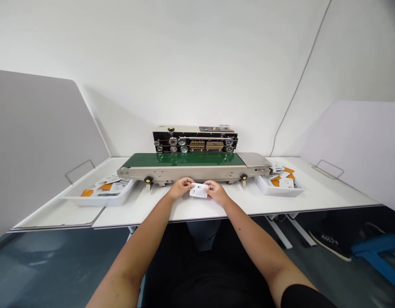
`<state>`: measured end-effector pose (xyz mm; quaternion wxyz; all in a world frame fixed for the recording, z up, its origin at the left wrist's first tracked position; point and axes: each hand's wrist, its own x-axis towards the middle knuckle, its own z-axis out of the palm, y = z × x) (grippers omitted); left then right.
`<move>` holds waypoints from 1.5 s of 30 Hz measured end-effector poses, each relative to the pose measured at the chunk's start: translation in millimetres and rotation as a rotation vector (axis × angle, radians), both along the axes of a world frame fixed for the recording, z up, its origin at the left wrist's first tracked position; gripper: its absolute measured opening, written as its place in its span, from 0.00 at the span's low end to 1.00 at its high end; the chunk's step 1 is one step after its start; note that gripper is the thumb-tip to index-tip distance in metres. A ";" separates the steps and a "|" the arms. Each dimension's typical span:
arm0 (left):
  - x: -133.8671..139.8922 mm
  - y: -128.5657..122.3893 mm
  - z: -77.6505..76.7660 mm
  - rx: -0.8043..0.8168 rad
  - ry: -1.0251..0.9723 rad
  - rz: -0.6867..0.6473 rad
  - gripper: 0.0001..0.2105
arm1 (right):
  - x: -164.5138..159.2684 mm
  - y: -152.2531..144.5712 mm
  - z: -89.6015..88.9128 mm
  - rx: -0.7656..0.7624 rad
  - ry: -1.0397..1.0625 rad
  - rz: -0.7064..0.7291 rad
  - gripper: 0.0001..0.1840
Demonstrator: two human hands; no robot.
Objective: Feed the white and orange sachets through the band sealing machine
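Between my two hands is a small white printed packet (198, 191), held above the table's front part. My left hand (181, 188) pinches its left edge, and my right hand (217, 192) grips the right edge with thumb and fingers. Dark print covers the side facing me. Just beyond my hands stands a band sealing machine (197, 130) with a green conveyor belt (184, 160), rollers and drive bands. The back of the packet is hidden from view.
On the left, a white tray (102, 201) holds several white and orange packets. A second white bin (279, 191) with similar packets stands at the right end of the conveyor. Light partitions flank the white table (328, 194). A shoe (330, 244) and blue stool (378, 252) are at lower right.
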<state>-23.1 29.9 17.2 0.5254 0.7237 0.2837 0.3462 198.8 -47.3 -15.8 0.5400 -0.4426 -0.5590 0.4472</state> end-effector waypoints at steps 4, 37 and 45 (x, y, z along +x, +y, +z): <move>-0.5 -5.0 1.6 -0.008 -0.007 -0.058 0.20 | -1.5 -2.7 -2.1 -0.031 -0.011 0.036 0.19; -4.8 -1.8 -10.1 -0.042 0.042 -0.192 0.24 | 125.4 86.2 148.7 -0.120 0.159 -0.702 0.13; -2.9 -2.3 -10.2 -0.027 0.050 -0.185 0.22 | 259.1 -9.2 135.0 0.104 -0.652 -1.392 0.18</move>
